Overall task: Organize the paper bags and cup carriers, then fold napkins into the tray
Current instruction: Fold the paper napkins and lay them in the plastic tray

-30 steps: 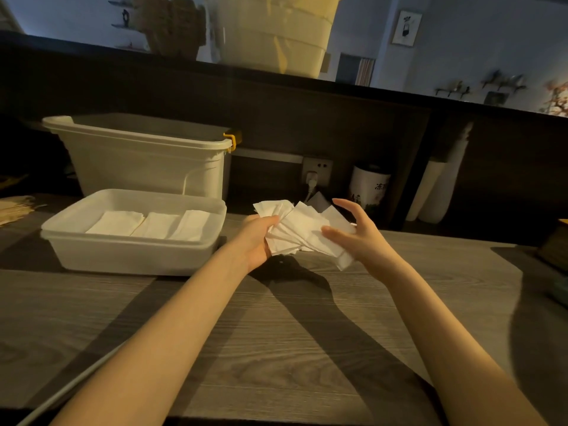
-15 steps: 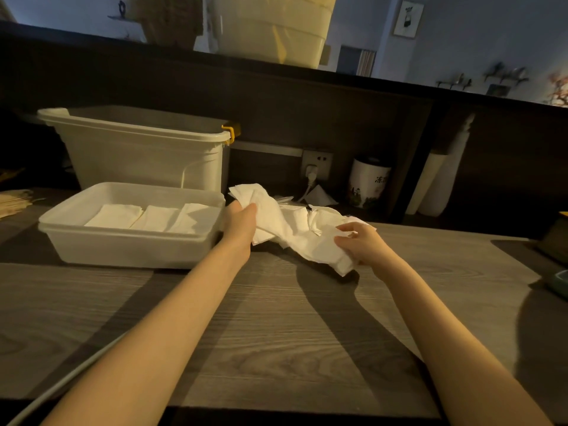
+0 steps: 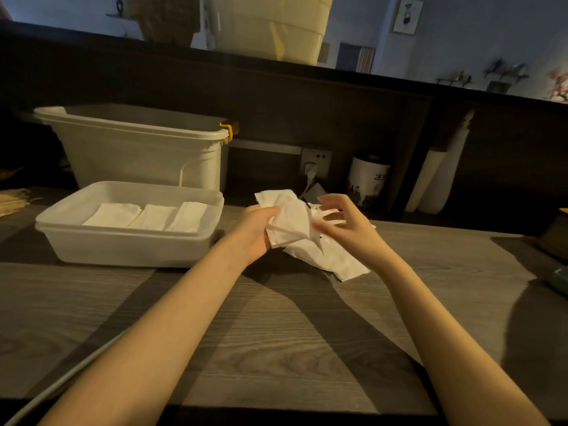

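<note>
My left hand [image 3: 256, 229] grips a bunch of white napkins [image 3: 292, 222] just above the wooden counter. More white napkins [image 3: 332, 259] lie spread on the counter under and to the right of it. My right hand [image 3: 344, 222] hovers over the bunch with its fingers loosely spread, fingertips at the paper. Left of my hands stands the shallow white tray [image 3: 129, 244]. Three folded napkins [image 3: 147, 215] lie side by side in it.
A deep white bin [image 3: 138, 149] with a yellow clip stands behind the tray. At the back wall are a socket with a plug [image 3: 315, 162], a printed cup [image 3: 367, 179] and pale cup stacks [image 3: 436, 179]. Brown paper bags [image 3: 13, 201] lie at far left.
My left hand has lifted its bunch of napkins and turned it upright. My right hand has let go of the napkins on the counter and opened beside the bunch.
</note>
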A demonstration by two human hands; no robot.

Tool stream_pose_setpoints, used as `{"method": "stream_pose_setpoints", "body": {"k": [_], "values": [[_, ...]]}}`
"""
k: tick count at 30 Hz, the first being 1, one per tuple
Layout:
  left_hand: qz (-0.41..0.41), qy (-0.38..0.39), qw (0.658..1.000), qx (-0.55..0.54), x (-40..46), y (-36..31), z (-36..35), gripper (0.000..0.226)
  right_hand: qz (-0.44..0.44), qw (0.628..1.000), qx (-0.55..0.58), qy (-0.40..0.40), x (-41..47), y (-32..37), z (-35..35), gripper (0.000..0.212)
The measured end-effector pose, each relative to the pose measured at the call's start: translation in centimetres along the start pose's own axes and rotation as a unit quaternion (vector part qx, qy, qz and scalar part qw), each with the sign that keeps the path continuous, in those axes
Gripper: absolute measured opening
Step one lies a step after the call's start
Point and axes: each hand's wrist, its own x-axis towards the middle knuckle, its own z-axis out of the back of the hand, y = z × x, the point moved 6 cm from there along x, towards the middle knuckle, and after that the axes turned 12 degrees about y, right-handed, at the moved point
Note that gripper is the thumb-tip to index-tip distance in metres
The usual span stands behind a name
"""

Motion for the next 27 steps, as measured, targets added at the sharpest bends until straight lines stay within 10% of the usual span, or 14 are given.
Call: {"method": "stream_pose_setpoints", "body": {"k": [4, 12, 19, 27], "values": [[0.028, 0.003, 0.998, -0.048, -0.1, 0.4, 0.6, 0.033, 0.026, 0.991, -0.118, 0.066, 0.0, 0.2, -1.2, 0.091], [0.046, -0.032, 0.998, -0.018, -0.1, 0.5, 1.4, 0.038, 0.064, 0.987, -0.142, -0.050, -0.3, 0.5, 0.9, 0.010], [0.086, 0.014, 0.978, 0.189, -0.4, 0.8, 0.3, 0.035, 0.071, 0.989, -0.075, -0.105, -0.5, 1.0, 1.6, 0.013], [0.152, 0.160, 0.964, 0.148, -1.9, 1.8, -2.4, 0.023, 0.041, 0.978, -0.003, -0.202, -0.9, 0.1, 2.9, 0.016]]}}
